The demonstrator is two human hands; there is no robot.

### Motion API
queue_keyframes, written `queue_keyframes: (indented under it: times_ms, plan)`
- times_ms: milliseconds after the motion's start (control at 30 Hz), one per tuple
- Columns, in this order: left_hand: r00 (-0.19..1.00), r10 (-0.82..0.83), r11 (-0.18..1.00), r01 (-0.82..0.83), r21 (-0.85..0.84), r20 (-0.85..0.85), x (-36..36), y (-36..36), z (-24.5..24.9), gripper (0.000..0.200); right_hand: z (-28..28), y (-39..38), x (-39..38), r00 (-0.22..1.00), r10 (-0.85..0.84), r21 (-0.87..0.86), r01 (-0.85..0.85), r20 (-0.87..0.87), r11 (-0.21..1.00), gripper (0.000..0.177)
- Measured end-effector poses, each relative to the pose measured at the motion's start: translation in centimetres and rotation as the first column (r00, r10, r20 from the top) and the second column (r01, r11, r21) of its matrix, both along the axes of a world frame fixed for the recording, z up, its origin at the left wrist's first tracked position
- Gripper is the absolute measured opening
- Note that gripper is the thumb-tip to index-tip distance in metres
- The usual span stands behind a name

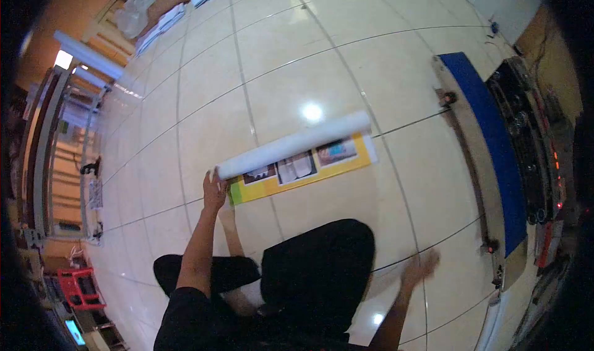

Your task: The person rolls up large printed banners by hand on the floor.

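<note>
A partly rolled printed banner lies on the floor in front of my knees, its white back forming a long tube. The unrolled strip shows a yellow border, a green corner and several photo pictures. At the left end of the tube, my left hand has its fingers closed on the roll's edge. My right hand is off to the right, above the bare tiles and away from the banner. Its fingers look stretched out and hold nothing, though motion blurs them a little.
On the right stands a long machine with a blue strip and small wheels. A metal rack is at the left, with a red plastic stool below it. White folded sheets lie at the far wall.
</note>
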State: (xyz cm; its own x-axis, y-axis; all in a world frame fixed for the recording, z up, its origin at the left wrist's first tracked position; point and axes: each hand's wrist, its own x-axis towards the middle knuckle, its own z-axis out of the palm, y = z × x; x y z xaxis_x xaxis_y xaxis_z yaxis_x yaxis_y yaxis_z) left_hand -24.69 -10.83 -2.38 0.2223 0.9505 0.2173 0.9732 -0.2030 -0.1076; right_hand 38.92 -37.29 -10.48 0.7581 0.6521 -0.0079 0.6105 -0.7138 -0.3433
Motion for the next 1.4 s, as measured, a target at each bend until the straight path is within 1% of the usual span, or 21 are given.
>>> queue_keyframes:
  times_ms: [67, 133, 167, 267, 333, 400, 467, 633, 700, 767, 833, 900, 967, 1067, 1133, 1233, 1267, 1300, 1333, 1367, 1400]
  plan:
    - [0.741, 0.644, 0.759, -0.59, -0.275, 0.189, -4.2, -3.4, -2.0, 0.07, 6.3, 11.7, -7.9, 0.859, 0.433, 0.16, -0.403, -0.274, 0.901, 0.059]
    - [0.725, 0.669, 0.74, -0.631, -0.23, 0.164, -6.1, -5.6, -4.1, 0.079, 5.1, 19.7, -11.5, 0.704, 0.511, 0.403, -0.336, -0.494, 0.852, 0.064]
    - [0.719, 0.679, 0.732, -0.652, -0.196, 0.146, -6.4, -6.0, -4.6, 0.088, 7.9, 22.4, -12.7, 0.813, 0.579, 0.089, -0.573, -0.07, 0.815, 0.065]
    - [0.51, 0.828, 0.552, -0.814, -0.181, 0.235, -6.1, -6.5, -3.3, 0.079, 9.7, 27.6, -15.2, 0.691, 0.672, 0.095, -0.675, -0.265, 0.732, 0.068]
    - [0.378, 0.875, 0.479, -0.767, -0.428, 0.303, -7.9, -7.1, -2.3, 0.063, 10.1, 29.1, -16.9, 0.67, 0.665, -0.011, -0.707, -0.329, 0.707, 0.067]
    - [0.017, 0.835, 0.474, -0.528, -0.704, 0.549, -9.4, -7.5, -2.5, 0.04, 9.4, 30.2, -17.9, 0.686, 0.652, -0.13, -0.715, -0.323, 0.687, 0.06]
    - [-0.139, 0.868, 0.44, -0.227, -0.869, 0.476, -9.8, -8.3, -0.8, 0.039, 8.2, 31.5, -17.7, 0.688, 0.633, -0.162, -0.712, -0.354, 0.683, 0.059]
    - [0.497, 0.782, 0.608, -0.741, -0.285, 0.375, -4.8, -9.6, -0.2, 0.076, 5.1, 32.8, -18.2, 0.626, 0.673, -0.16, -0.767, -0.394, 0.621, 0.052]
    - [0.435, 0.806, 0.574, -0.743, -0.345, 0.402, -4.8, -9.3, -0.6, 0.075, 5.9, 33.0, -18.7, 0.509, 0.366, 0.086, -0.491, -0.779, 0.867, 0.043]
    - [0.352, 0.835, 0.521, -0.751, -0.405, 0.423, -6.3, -8.8, -0.9, 0.075, 9.0, 33.3, -20.3, 0.558, 0.352, 0.084, -0.448, -0.752, 0.89, 0.042]
    - [0.226, 0.929, 0.357, -0.33, -0.874, 0.294, -8.9, -7.1, -0.9, 0.063, 11.1, 35.3, -22.4, 0.595, 0.343, 0.112, -0.39, -0.727, 0.914, 0.042]
    - [0.256, 0.911, 0.404, -0.384, -0.83, 0.324, -9.2, -5.2, 0.8, 0.05, 11.7, 38.2, -22.9, 0.603, 0.393, 0.06, -0.496, -0.694, 0.866, 0.044]
    - [-0.2, 0.772, 0.567, -0.21, -0.796, 0.603, -10.3, -2.7, 1.5, 0.043, 11.5, 42.5, -22.8, 0.489, 0.456, 0.099, -0.594, -0.744, 0.798, 0.019]
    - [0.149, 0.826, 0.56, -0.097, -0.823, 0.544, -13.3, 3.5, -0.2, 0.071, 8.5, 53.2, -20.8, 0.221, 0.466, 0.284, -0.552, -0.857, 0.784, 0.016]
    - [0.398, 0.694, 0.707, -0.225, -0.67, 0.599, -11.2, 7.1, 4.4, 0.098, 16.5, 55.4, -25.6, 0.337, 0.579, 0.461, -0.371, -0.742, 0.806, 0.02]
    - [0.506, 0.363, 0.869, 0.118, -0.48, 0.782, -6.4, 5.9, 16.9, 0.119, 26.6, 57.4, -26.1, 0.13, 0.876, 0.842, -0.242, -0.464, 0.482, 0.024]
    - [0.508, 0.358, 0.868, 0.127, -0.48, 0.783, -4.6, 4.6, 18.7, 0.119, 30.7, 55.5, -26.6, 0.14, 0.877, 0.858, -0.184, -0.46, 0.48, 0.025]
    - [0.834, 0.139, 0.937, 0.065, -0.345, 0.535, -2.7, 3.1, 20.0, 0.102, 34.3, 53.2, -26.9, 0.151, 0.878, 0.872, -0.127, -0.455, 0.473, 0.025]
    - [0.933, 0.03, 0.962, 0.07, -0.266, 0.357, -1.8, 2.1, 20.1, 0.094, 36.4, 50.9, -26.3, 0.162, 0.878, 0.873, -0.13, -0.45, 0.471, 0.025]
    - [0.986, -0.056, 0.982, 0.082, -0.17, 0.154, -0.9, 1.2, 20.1, 0.085, 38.1, 48.2, -25.5, 0.239, 0.869, 0.858, -0.183, -0.434, 0.479, 0.026]
    - [0.963, -0.028, 0.954, 0.106, -0.282, 0.268, -0.6, 1.1, 18.9, 0.068, 39.0, 45.9, -24.6, 0.313, 0.857, 0.842, -0.234, -0.409, 0.487, 0.026]
